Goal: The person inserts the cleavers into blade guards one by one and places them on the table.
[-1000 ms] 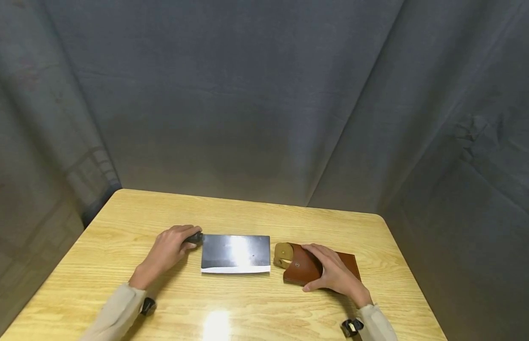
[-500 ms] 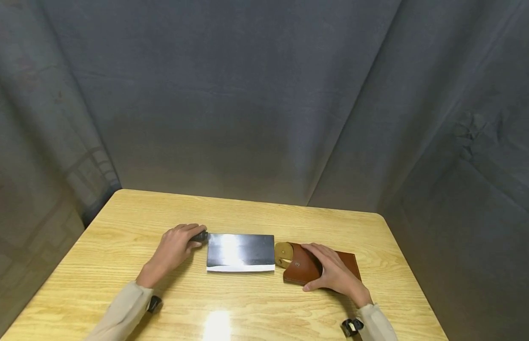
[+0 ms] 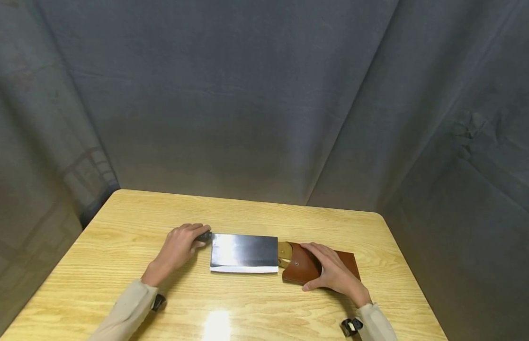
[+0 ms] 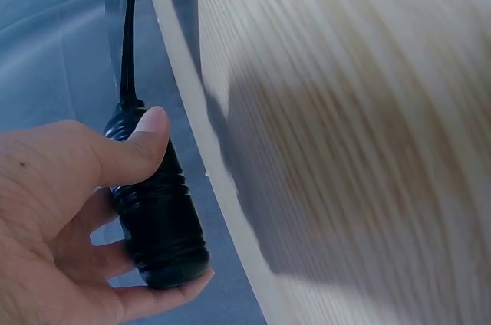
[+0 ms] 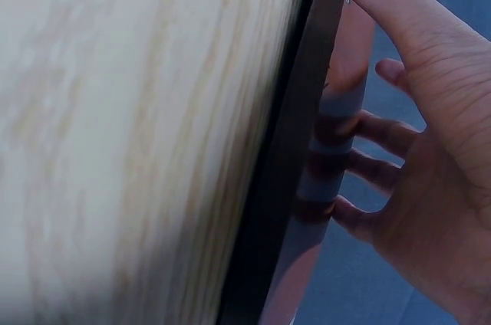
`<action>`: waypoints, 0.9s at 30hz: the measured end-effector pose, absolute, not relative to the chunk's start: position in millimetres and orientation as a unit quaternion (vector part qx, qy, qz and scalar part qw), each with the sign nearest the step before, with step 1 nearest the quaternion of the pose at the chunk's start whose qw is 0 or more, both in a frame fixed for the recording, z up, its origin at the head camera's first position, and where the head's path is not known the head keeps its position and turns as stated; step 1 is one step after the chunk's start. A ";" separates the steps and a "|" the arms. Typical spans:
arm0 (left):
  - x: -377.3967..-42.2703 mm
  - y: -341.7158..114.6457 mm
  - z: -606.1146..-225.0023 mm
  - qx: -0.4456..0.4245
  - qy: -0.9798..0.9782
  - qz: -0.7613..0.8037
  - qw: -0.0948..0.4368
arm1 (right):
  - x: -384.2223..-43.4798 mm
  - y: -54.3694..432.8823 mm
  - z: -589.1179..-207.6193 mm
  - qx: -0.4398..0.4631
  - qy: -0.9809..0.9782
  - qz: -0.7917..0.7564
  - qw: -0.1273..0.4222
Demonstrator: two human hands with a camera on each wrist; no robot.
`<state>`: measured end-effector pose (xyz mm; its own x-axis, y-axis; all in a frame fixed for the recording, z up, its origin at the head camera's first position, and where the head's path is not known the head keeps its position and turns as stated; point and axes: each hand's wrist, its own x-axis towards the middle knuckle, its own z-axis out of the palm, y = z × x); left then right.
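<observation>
My left hand (image 3: 177, 247) grips the black ribbed handle (image 4: 161, 218) of a cleaver, thumb along its top and fingers curled beneath. The cleaver's broad shiny blade (image 3: 244, 253) points right, its bright cutting edge toward me. Its far end overlaps the tan flap (image 3: 284, 251) at the mouth of a brown leather knife sheath (image 3: 300, 268). Over the sheath lies my right hand (image 3: 330, 271), thumb at the near edge and bent fingers pressing on the upper face, as the right wrist view (image 5: 383, 156) shows. The hand hides the sheath's middle.
Both things are on a pale wood-grain table (image 3: 247, 308) with rounded far corners. Grey curtains (image 3: 230, 104) hang behind it and on both sides. Glare lies on the tabletop near the front.
My left hand has moved the cleaver to the right, so the blade's end has closed the gap and now covers part of the sheath's flap. The right hand and sheath have stayed put.
</observation>
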<state>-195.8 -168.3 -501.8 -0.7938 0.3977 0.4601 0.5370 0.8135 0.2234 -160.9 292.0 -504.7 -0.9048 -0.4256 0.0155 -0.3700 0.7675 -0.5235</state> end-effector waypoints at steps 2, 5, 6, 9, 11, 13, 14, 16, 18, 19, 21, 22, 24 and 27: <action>-196.0 -166.8 -502.5 -0.250 -0.932 -0.170 0.200 | -160.7 291.7 -504.3 -0.213 0.939 -0.266 0.050; -197.0 -164.6 -502.8 -0.249 -0.933 -0.165 0.201 | -160.6 290.8 -503.3 -0.218 0.939 -0.264 0.045; -197.3 -164.0 -502.8 -0.248 -0.933 -0.164 0.202 | -160.5 290.4 -502.8 -0.220 0.938 -0.265 0.045; -198.0 -162.5 -502.1 -0.247 -0.933 -0.161 0.205 | -160.5 289.2 -501.8 -0.223 0.937 -0.265 0.044; -198.3 -161.7 -501.9 -0.247 -0.933 -0.160 0.207 | -160.4 288.7 -501.7 -0.222 0.937 -0.264 0.047; -198.6 -160.6 -502.2 -0.248 -0.933 -0.160 0.209 | -160.2 288.9 -501.8 -0.220 0.938 -0.263 0.048; -198.6 -159.9 -502.3 -0.248 -0.932 -0.159 0.210 | -160.1 289.1 -501.9 -0.218 0.939 -0.261 0.049; -198.5 -158.7 -502.6 -0.247 -0.932 -0.161 0.211 | -160.0 289.6 -502.3 -0.217 0.940 -0.260 0.049; -198.3 -157.4 -502.4 -0.248 -0.931 -0.161 0.213 | -160.1 290.0 -502.7 -0.216 0.939 -0.261 0.049; -198.1 -156.6 -502.1 -0.249 -0.931 -0.161 0.213 | -160.1 290.2 -502.9 -0.217 0.939 -0.261 0.048; -197.9 -155.3 -501.8 -0.251 -0.930 -0.160 0.216 | -160.1 290.2 -503.3 -0.217 0.939 -0.263 0.046; -197.7 -154.6 -501.7 -0.251 -0.930 -0.160 0.216 | -160.1 290.1 -503.5 -0.218 0.939 -0.264 0.045; -197.5 -153.7 -501.7 -0.252 -0.930 -0.159 0.217 | -159.8 289.8 -503.5 -0.219 0.938 -0.266 0.044; -197.4 -153.5 -502.2 -0.250 -0.931 -0.155 0.218 | -159.4 289.5 -503.4 -0.220 0.936 -0.269 0.045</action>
<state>-197.4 -153.5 -502.2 -0.7802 0.3972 0.4833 0.5326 0.8270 0.1802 -159.4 289.5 -503.4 -0.8990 -0.4365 0.0353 -0.3886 0.7579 -0.5240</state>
